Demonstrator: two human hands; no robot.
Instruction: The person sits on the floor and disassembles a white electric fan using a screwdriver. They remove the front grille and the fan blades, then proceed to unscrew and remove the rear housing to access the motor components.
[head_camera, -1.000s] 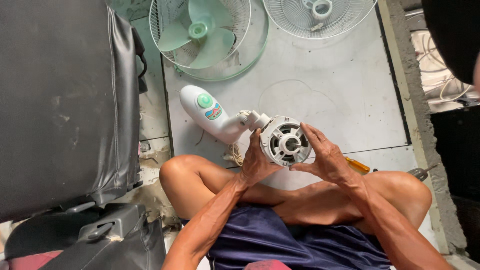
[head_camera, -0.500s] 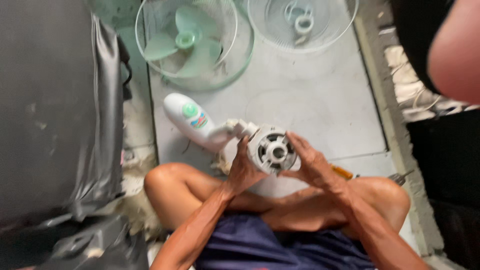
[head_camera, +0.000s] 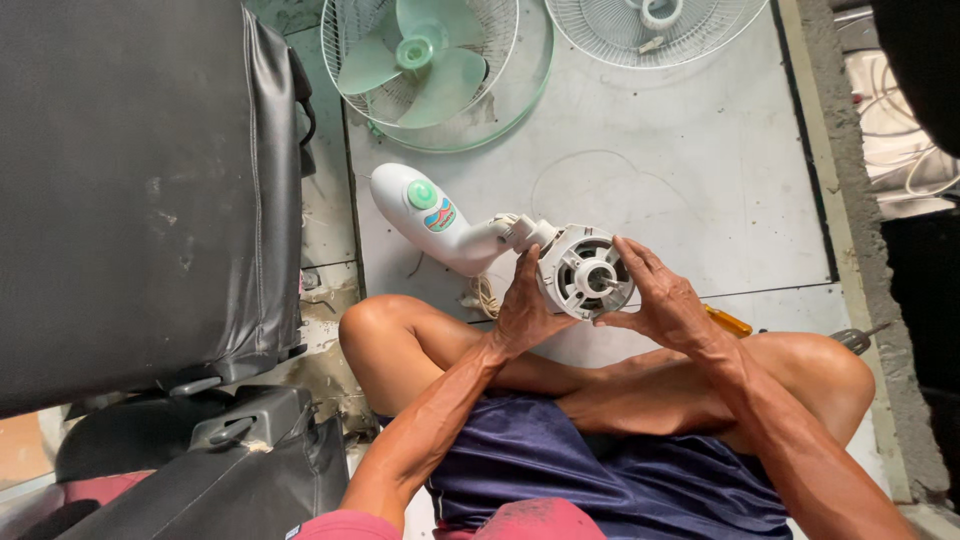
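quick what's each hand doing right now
left hand: closed on the left side of the fan motor
right hand: closed on the motor's right side

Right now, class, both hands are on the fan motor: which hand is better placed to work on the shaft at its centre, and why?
Probably the right hand: its fingertips sit at the face of the fan motor, close to the shaft. The left hand grips the motor's side near the white neck, steadying it.

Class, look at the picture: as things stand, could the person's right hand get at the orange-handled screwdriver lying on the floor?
Probably yes. The right hand grips the fan motor, but the screwdriver lies just beside its wrist on the floor, with nothing between them. The hand would have to let go first.
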